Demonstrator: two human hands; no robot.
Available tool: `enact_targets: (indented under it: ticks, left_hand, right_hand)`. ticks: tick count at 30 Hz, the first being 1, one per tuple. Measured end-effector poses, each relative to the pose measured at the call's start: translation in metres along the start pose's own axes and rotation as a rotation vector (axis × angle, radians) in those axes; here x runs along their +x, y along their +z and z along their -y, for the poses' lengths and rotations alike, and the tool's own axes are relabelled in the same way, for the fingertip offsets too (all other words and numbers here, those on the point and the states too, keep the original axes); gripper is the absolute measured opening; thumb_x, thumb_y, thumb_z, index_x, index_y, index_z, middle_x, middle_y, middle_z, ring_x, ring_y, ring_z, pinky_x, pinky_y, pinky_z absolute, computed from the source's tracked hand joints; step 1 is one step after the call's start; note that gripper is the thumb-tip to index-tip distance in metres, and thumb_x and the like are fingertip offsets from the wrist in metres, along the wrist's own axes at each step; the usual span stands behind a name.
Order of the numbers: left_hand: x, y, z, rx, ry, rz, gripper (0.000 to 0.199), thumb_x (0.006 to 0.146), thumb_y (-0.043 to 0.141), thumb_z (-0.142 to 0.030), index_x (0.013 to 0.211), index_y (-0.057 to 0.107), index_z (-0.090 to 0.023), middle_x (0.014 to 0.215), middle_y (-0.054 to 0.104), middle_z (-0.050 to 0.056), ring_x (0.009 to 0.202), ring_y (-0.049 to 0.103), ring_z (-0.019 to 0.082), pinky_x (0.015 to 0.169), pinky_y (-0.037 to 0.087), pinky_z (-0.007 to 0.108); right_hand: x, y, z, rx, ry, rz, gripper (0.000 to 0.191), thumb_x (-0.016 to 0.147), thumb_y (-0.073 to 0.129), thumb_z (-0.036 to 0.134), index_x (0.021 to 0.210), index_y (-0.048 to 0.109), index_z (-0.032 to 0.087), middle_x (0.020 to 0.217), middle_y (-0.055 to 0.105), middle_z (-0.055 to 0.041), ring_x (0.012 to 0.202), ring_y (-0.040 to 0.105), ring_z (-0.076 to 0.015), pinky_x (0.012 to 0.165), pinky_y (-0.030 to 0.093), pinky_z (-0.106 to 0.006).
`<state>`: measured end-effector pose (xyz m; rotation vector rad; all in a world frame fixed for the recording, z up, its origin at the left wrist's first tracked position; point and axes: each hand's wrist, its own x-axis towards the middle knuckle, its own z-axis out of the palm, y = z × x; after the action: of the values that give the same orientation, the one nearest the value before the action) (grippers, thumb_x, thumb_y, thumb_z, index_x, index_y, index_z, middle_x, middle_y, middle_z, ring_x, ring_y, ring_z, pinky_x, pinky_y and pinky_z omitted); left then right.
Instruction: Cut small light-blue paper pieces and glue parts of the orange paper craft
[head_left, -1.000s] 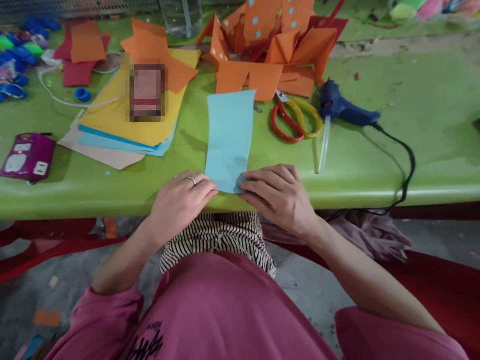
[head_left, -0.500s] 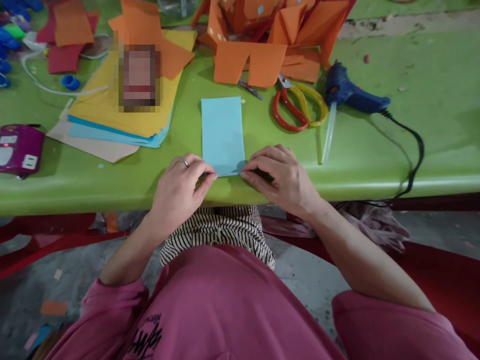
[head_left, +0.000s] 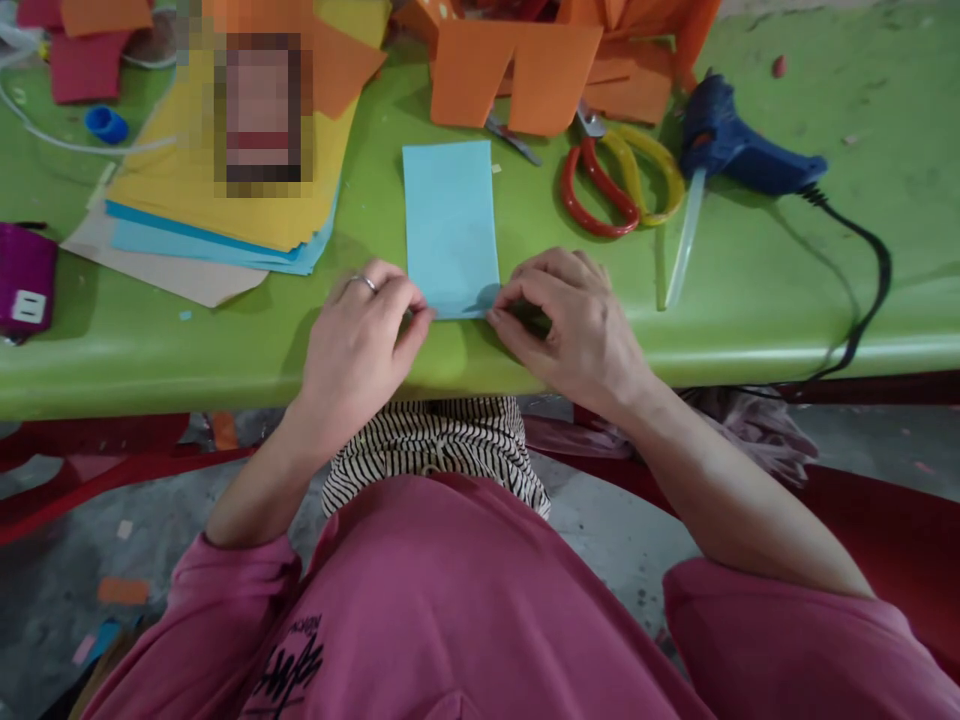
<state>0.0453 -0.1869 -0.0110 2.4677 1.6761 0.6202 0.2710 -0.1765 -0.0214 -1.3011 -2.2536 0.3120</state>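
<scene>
Blue paper pinched at both near corners, probably to keep its edge even.
Left hand and right hand each grip one corner.

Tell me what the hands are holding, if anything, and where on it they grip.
The light blue paper: the left hand and right hand pinch its two near corners.

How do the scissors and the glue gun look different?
The scissors have one red and one yellow handle; the glue gun is dark blue. The glue gun trails a black cord; the scissors have none. Both lie on the green table, and neither is held.
</scene>
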Motion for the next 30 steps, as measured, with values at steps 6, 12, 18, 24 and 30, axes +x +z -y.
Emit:
enact_targets:
  ticks: [6, 12, 18, 24, 30]
  left_hand:
    - [0.007, 0.001, 0.008, -0.090, 0.004, 0.055, 0.012, 0.095, 0.059, -0.028, 0.088, 0.063, -0.019, 0.093, 0.067, 0.004, 0.093, 0.064, 0.019, 0.083, 0.052, 0.032]
    - [0.007, 0.002, 0.009, -0.121, -0.029, 0.069, 0.009, 0.091, 0.062, -0.024, 0.085, 0.064, -0.018, 0.094, 0.066, 0.005, 0.093, 0.063, 0.020, 0.087, 0.052, 0.035]
    - [0.008, 0.002, 0.008, -0.120, -0.055, 0.073, 0.007, 0.089, 0.063, -0.023, 0.085, 0.063, -0.018, 0.095, 0.064, 0.006, 0.097, 0.062, 0.022, 0.092, 0.052, 0.040]
    - [0.008, 0.002, 0.006, -0.104, -0.074, 0.099, 0.007, 0.089, 0.064, -0.024, 0.083, 0.062, -0.019, 0.100, 0.063, 0.008, 0.102, 0.062, 0.026, 0.093, 0.053, 0.044]
    - [0.006, 0.003, 0.011, -0.110, -0.068, 0.048, 0.009, 0.090, 0.060, -0.019, 0.098, 0.061, -0.021, 0.106, 0.063, 0.007, 0.106, 0.063, 0.025, 0.095, 0.053, 0.043]
  right_hand:
    - [0.004, -0.002, 0.000, 0.012, 0.032, 0.050, 0.015, 0.095, 0.058, 0.033, 0.093, 0.065, 0.020, 0.097, 0.065, -0.0088, 0.095, 0.059, -0.0260, 0.087, 0.048, -0.048]
    - [0.006, -0.004, -0.002, 0.051, 0.070, 0.089, 0.010, 0.093, 0.059, 0.034, 0.090, 0.065, 0.026, 0.098, 0.065, -0.0072, 0.094, 0.059, -0.0275, 0.088, 0.049, -0.052]
    - [0.008, -0.001, -0.004, 0.050, 0.111, 0.077, 0.012, 0.089, 0.064, 0.036, 0.085, 0.064, 0.025, 0.098, 0.065, -0.0071, 0.095, 0.059, -0.0271, 0.089, 0.048, -0.050]
    - [0.010, -0.002, -0.003, 0.034, 0.145, 0.096, 0.012, 0.088, 0.065, 0.034, 0.082, 0.061, 0.025, 0.097, 0.063, -0.0065, 0.096, 0.059, -0.0272, 0.091, 0.048, -0.051]
    - [0.014, -0.002, -0.006, 0.019, 0.138, 0.125, 0.012, 0.083, 0.069, 0.032, 0.081, 0.062, 0.022, 0.100, 0.064, -0.0076, 0.097, 0.059, -0.0268, 0.090, 0.049, -0.049]
